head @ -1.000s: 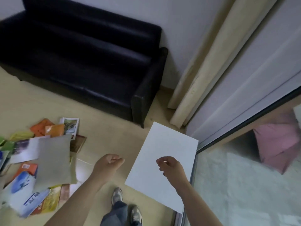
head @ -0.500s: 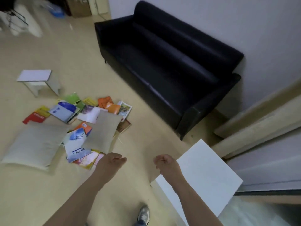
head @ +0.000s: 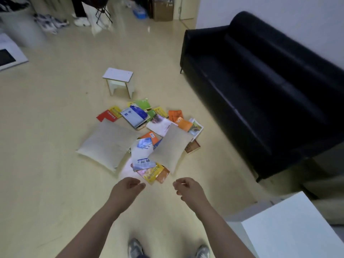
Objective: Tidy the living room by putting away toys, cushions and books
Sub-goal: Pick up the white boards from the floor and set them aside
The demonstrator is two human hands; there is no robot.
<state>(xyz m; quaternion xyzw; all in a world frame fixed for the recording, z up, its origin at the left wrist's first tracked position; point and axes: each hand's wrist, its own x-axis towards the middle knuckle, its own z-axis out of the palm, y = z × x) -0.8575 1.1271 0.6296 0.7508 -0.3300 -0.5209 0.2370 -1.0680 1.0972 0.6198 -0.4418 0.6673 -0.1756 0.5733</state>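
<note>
A heap of several colourful books (head: pixel 136 117) lies on the beige floor in the middle of the head view. Two pale cushions rest on the heap: a large one (head: pixel 108 144) on its left and a smaller one (head: pixel 171 146) on its right. My left hand (head: pixel 126 189) hangs just short of the heap's near edge with loosely curled fingers and holds nothing. Beside it, my right hand (head: pixel 188 189) is also loosely curled and empty. Neither hand touches a book or cushion.
A black sofa (head: pixel 260 86) runs along the right wall. A small white stool (head: pixel 119 81) stands beyond the books. A white tabletop (head: pixel 294 226) fills the lower right corner. My shoes (head: pixel 135 248) show at the bottom. Another person's legs (head: pixel 80 12) and a cardboard box (head: pixel 162 10) are far back.
The view has swung left, from the sofa end and curtain to the whole book heap. The white tabletop slid to the lower right. Both hands stay out front, empty.
</note>
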